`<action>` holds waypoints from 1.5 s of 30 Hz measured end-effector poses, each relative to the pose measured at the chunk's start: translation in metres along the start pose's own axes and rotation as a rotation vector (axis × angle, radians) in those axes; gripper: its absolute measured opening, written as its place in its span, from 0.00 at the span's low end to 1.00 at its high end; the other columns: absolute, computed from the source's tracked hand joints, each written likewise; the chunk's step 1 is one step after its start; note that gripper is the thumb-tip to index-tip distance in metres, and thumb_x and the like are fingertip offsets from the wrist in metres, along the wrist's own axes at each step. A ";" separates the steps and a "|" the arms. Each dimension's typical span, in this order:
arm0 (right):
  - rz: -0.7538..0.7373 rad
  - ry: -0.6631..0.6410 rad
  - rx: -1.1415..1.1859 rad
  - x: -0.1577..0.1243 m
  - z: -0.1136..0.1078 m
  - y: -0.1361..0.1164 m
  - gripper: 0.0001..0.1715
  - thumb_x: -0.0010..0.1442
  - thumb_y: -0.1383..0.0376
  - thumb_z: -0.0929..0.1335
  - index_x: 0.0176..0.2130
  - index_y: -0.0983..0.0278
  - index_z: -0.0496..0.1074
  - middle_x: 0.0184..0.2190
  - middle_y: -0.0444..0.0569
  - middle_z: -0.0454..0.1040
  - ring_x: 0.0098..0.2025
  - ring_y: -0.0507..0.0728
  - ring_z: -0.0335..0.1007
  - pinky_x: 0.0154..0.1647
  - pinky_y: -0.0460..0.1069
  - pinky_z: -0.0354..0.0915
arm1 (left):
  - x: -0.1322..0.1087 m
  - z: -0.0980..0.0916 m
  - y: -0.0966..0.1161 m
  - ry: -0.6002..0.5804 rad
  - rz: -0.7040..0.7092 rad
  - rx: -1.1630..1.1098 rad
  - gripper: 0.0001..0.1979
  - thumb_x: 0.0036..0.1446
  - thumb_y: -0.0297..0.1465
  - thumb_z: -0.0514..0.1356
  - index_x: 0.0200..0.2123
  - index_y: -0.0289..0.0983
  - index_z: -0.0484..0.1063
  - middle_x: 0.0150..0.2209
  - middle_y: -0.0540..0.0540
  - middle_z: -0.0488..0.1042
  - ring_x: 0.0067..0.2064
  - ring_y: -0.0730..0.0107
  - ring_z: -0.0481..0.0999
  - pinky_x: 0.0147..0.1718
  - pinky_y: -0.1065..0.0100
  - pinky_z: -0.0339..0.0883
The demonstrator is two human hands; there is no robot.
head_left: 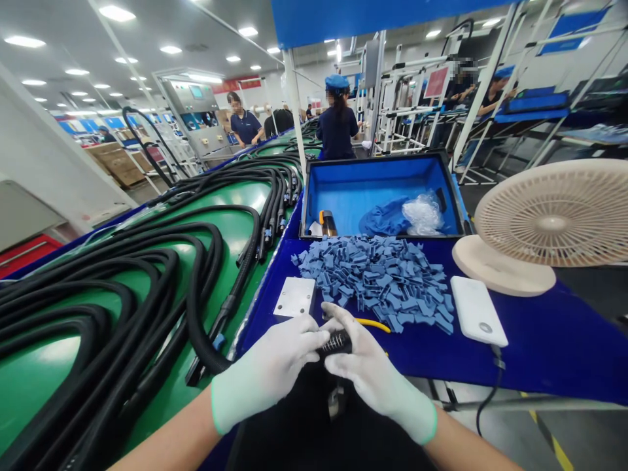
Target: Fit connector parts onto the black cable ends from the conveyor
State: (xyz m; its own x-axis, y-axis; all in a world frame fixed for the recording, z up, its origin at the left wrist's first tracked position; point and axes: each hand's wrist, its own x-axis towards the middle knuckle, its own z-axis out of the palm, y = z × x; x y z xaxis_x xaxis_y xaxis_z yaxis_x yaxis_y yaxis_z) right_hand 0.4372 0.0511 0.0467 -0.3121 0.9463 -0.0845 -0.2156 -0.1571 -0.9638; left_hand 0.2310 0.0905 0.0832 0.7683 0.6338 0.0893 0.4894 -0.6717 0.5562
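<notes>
Ribbed black hose piece (336, 342) sat at lower centre of frame, by near table edge. Left grip (269, 367) and right grip (375, 366), white-gloved, clamped on it from either side, nearly meeting. Blue rubber clips (377, 281) lay heaped just ahead on blue table (540, 356).

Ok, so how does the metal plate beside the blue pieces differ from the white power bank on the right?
The metal plate is thin and dull silvery with small holes near its corners, while the power bank is thicker, with rounded corners and a smooth white shell. A black cable runs from the power bank; the plate shows none. Both lie flat on the blue table top, on opposite sides of the blue pieces.
</notes>
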 end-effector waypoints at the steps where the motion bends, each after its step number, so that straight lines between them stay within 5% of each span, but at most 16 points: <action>1: -0.007 -0.009 -0.005 -0.001 -0.001 -0.002 0.48 0.52 0.75 0.67 0.69 0.57 0.56 0.46 0.46 0.71 0.45 0.57 0.68 0.50 0.54 0.65 | 0.001 0.000 -0.001 0.016 -0.014 -0.041 0.17 0.68 0.26 0.51 0.51 0.41 0.77 0.39 0.45 0.71 0.41 0.63 0.72 0.42 0.62 0.67; 3: -0.029 -0.017 -0.030 -0.003 -0.002 -0.007 0.48 0.53 0.75 0.67 0.69 0.57 0.56 0.48 0.46 0.71 0.45 0.56 0.68 0.49 0.53 0.65 | 0.005 0.000 -0.005 0.066 -0.124 -0.200 0.18 0.63 0.26 0.58 0.55 0.43 0.75 0.41 0.46 0.73 0.42 0.63 0.73 0.44 0.62 0.69; 6: -0.072 -0.012 -0.086 -0.004 -0.002 -0.010 0.47 0.54 0.75 0.67 0.69 0.57 0.56 0.49 0.47 0.72 0.48 0.58 0.68 0.52 0.54 0.64 | 0.014 -0.001 -0.010 0.110 -0.335 -0.452 0.37 0.50 0.25 0.66 0.64 0.44 0.65 0.43 0.49 0.76 0.43 0.63 0.76 0.44 0.63 0.72; 9: -0.064 -0.019 -0.050 -0.001 -0.001 -0.007 0.47 0.53 0.75 0.67 0.69 0.57 0.57 0.47 0.47 0.73 0.44 0.57 0.69 0.47 0.53 0.66 | 0.023 -0.001 -0.009 0.078 -0.393 -0.515 0.42 0.45 0.24 0.65 0.66 0.42 0.63 0.40 0.50 0.78 0.42 0.62 0.78 0.44 0.62 0.73; 13: -0.031 0.014 0.051 0.006 -0.005 -0.001 0.47 0.49 0.74 0.68 0.66 0.60 0.60 0.44 0.47 0.74 0.38 0.55 0.70 0.42 0.53 0.67 | 0.022 0.000 0.003 0.141 -0.395 -0.475 0.35 0.49 0.24 0.62 0.63 0.43 0.67 0.43 0.48 0.79 0.44 0.59 0.79 0.47 0.60 0.73; 19: -0.061 0.069 0.009 0.011 -0.017 -0.005 0.42 0.48 0.75 0.69 0.62 0.61 0.65 0.47 0.49 0.75 0.42 0.57 0.71 0.44 0.53 0.68 | -0.004 0.000 0.002 0.217 -0.339 -0.244 0.03 0.60 0.30 0.62 0.35 0.41 0.76 0.47 0.48 0.79 0.50 0.60 0.77 0.53 0.62 0.68; 26: -0.036 0.081 -0.012 0.012 -0.018 -0.002 0.40 0.48 0.75 0.69 0.60 0.61 0.67 0.49 0.50 0.76 0.44 0.58 0.71 0.45 0.53 0.67 | -0.020 0.008 -0.019 0.205 -0.307 -0.097 0.07 0.67 0.31 0.57 0.39 0.41 0.75 0.42 0.48 0.78 0.44 0.64 0.77 0.46 0.66 0.69; 37: -0.011 0.089 -0.037 0.008 -0.012 -0.003 0.37 0.48 0.76 0.69 0.57 0.60 0.69 0.50 0.49 0.77 0.49 0.60 0.73 0.51 0.56 0.68 | -0.013 0.007 -0.011 0.236 -0.318 -0.134 0.07 0.66 0.32 0.57 0.38 0.41 0.76 0.40 0.47 0.79 0.43 0.63 0.78 0.45 0.64 0.72; 41: -0.041 0.204 0.147 0.006 -0.014 0.010 0.33 0.48 0.76 0.71 0.54 0.61 0.71 0.51 0.52 0.77 0.45 0.60 0.76 0.49 0.56 0.70 | -0.036 0.013 -0.016 0.437 -0.253 0.007 0.06 0.64 0.32 0.60 0.36 0.40 0.78 0.44 0.43 0.79 0.47 0.59 0.78 0.50 0.61 0.71; 43: -0.077 0.242 0.268 0.000 -0.005 0.020 0.30 0.49 0.74 0.72 0.52 0.62 0.71 0.51 0.53 0.78 0.40 0.58 0.77 0.46 0.56 0.71 | -0.050 0.023 -0.013 0.480 -0.363 -0.070 0.06 0.62 0.34 0.63 0.33 0.40 0.79 0.42 0.43 0.79 0.46 0.57 0.78 0.49 0.60 0.72; 45: -0.070 0.244 0.345 -0.008 0.010 0.029 0.27 0.50 0.73 0.73 0.50 0.63 0.72 0.50 0.54 0.78 0.38 0.59 0.77 0.45 0.56 0.72 | -0.056 0.033 -0.006 0.456 -0.538 -0.391 0.10 0.63 0.39 0.62 0.35 0.41 0.80 0.40 0.43 0.79 0.42 0.56 0.79 0.45 0.59 0.74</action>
State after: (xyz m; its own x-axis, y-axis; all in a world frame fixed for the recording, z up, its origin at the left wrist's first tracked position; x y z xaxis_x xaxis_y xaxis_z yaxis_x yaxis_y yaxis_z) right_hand 0.4242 0.0361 0.0225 -0.0661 0.9907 -0.1191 -0.5382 -0.1359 -0.8318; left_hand 0.1988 0.0469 0.0474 0.1830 0.9831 0.0086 0.5000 -0.1006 0.8601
